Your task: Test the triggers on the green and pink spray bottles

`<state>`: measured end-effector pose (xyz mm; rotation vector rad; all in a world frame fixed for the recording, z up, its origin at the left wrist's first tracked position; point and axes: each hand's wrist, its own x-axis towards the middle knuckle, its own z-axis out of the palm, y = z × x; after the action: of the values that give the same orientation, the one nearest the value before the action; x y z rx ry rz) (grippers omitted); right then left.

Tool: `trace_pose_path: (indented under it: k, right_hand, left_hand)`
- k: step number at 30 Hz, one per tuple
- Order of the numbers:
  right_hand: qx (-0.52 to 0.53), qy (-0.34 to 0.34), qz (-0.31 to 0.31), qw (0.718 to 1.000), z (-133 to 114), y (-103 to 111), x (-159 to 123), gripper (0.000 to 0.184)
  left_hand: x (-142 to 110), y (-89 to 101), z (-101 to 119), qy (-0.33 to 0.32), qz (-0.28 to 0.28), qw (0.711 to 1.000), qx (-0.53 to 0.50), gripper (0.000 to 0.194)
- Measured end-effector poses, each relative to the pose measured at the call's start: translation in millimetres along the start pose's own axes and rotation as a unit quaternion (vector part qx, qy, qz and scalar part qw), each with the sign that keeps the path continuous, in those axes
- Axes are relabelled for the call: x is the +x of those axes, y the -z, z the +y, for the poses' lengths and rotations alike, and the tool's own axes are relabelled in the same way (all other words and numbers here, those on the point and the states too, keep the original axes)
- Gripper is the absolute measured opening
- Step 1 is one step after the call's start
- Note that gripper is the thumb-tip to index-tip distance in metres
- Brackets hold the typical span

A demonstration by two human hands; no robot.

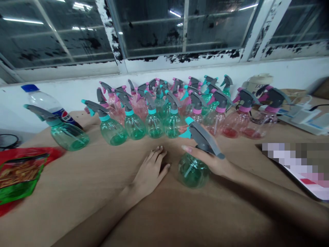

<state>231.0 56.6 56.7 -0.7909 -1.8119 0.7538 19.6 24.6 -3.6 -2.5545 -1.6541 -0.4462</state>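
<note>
My right hand grips the neck of a green spray bottle with a grey trigger head and teal nozzle, standing on the brown table in front of me. My left hand lies flat on the table just left of that bottle, fingers stretched out and holding nothing. Behind both hands stands a crowd of several spray bottles: green ones in the middle and pink ones toward the right.
A lone green spray bottle leans at the left beside a blue-capped soda bottle. A red and green snack bag lies at the left edge. White boxes and a paper sheet sit at the right. Windows run behind.
</note>
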Motion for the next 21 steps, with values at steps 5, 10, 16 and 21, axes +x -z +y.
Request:
trace_pose_path:
  k: [5, 10, 16, 21]
  right_hand:
    - [-0.012, -0.003, -0.022, 1.0, -1, 2, 1, 0.027]
    - [-0.025, 0.005, -0.022, 0.999, -6, 6, 4, 0.019]
    - [-0.008, 0.011, -0.038, 0.999, -18, 10, 7, 0.011]
    - [-0.007, 0.033, -0.051, 0.998, -19, 10, 5, 0.01]
  left_hand:
    - [0, 1.3, 0, -0.002, -0.002, 1.0, 0.003, 0.04]
    - [0, 1.6, 0, 0.0, -0.014, 1.0, 0.001, 0.039]
    - [0, 0.9, 0, 0.004, -0.014, 1.0, 0.0, 0.04]
    - [0, 1.3, 0, 0.003, -0.011, 1.0, -0.003, 0.04]
